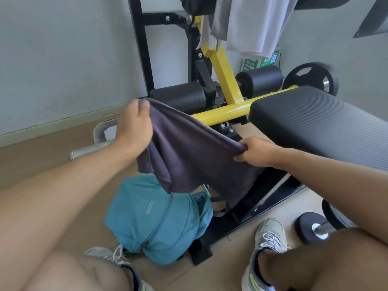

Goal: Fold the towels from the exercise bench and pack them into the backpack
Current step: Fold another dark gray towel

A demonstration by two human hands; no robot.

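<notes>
A dark purple towel (189, 152) hangs in the air between my hands, doubled over with its lower edge drooping. My left hand (134, 124) grips its upper left corner. My right hand (255, 152) pinches the right corner, close to the bench pad. Under the towel a teal backpack (155, 219) stands on the floor between my feet, its top hidden by the cloth. The black padded exercise bench (319, 120) lies to the right. A light grey towel (252, 24) hangs from the frame at the top.
The bench's yellow and black frame (222, 110) stands right behind the towel. Black foam rollers (262, 78), a weight plate (310, 78) and a dumbbell (315, 229) sit on the right. A grey metal bar (98, 141) lies on the floor at left. My knees fill the bottom.
</notes>
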